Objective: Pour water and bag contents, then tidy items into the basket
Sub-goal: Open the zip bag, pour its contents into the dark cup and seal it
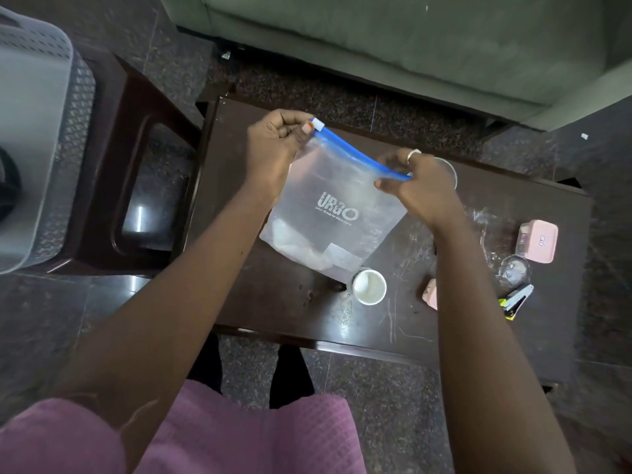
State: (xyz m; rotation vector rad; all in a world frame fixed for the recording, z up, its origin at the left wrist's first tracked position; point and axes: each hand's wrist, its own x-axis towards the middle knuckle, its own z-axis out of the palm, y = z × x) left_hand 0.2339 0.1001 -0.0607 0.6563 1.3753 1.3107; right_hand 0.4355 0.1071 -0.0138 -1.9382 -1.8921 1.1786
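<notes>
Cup (370, 287) nearest, white, standing open on the desk (266, 302), something pale inside. Right of the cup lie a stapler (516, 299) and a pink case (538, 242). Just beyond the cup hangs the bag (335, 217), clear, with white contents slumped in its lower part and its bottom edge right by the cup's rim. Up at the blue zip (362, 153), the left hand (270, 148) pinches the slider end and the right hand (419, 188) pinches the other end, both hands clamped on the bag. Sealed or not, I can't tell. Looks like the opening step, pour not yet begun. Next call: run the slider across, spread the mouth, then tip it squarely over the cup. Basket (34, 131) stands far left of the cup, on a stool (116, 97).
</notes>
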